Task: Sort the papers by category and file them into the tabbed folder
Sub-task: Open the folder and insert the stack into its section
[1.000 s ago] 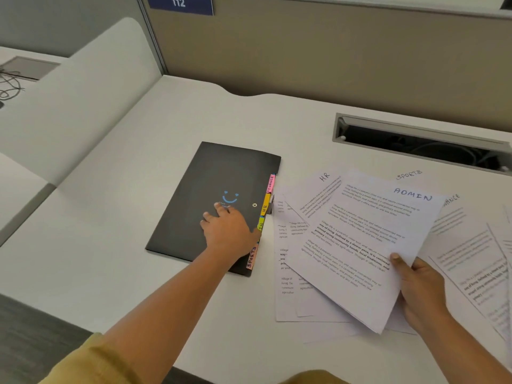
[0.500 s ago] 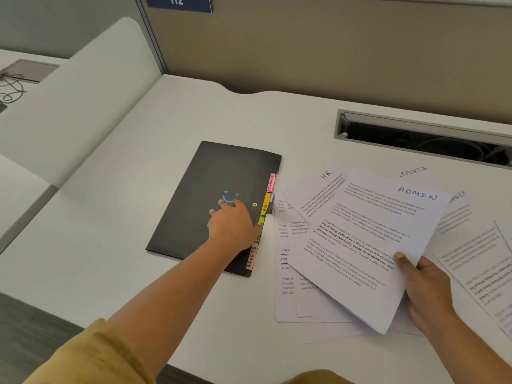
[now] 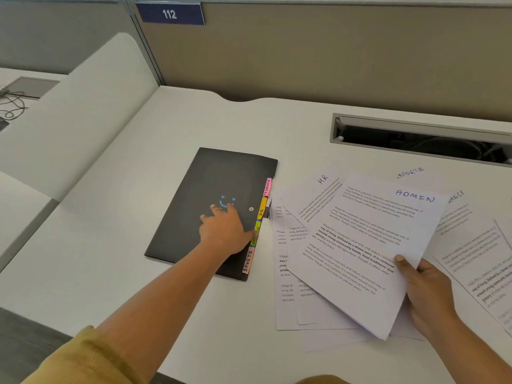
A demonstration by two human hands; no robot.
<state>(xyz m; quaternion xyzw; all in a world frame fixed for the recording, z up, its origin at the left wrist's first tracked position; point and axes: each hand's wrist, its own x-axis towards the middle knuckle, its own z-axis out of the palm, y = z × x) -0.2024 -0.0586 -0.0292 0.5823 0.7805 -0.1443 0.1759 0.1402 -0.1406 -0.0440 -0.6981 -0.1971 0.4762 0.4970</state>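
A black tabbed folder (image 3: 199,189) with a blue smiley lies shut on the white desk. Coloured tabs (image 3: 261,209) marked FINANCE, HR and SPORTS stick out along its right edge. My left hand (image 3: 224,231) rests flat on the cover, thumb at the green tab. My right hand (image 3: 424,286) pinches the lower right corner of a sheet headed ADMIN (image 3: 360,245), lifted over the pile. Under it lie sheets headed HR (image 3: 318,187), SPORTS (image 3: 410,173) and FINANCE (image 3: 457,206), fanned out on the desk.
A cable slot (image 3: 415,139) is cut into the desk behind the papers. A beige partition (image 3: 332,51) with a 112 sign (image 3: 169,14) stands at the back. A white divider (image 3: 83,106) borders the left. More printed sheets (image 3: 487,273) lie at the far right.
My left hand slid slightly up and right on the folder cover, toward the tabs. The ADMIN sheet in my right hand stayed almost still.
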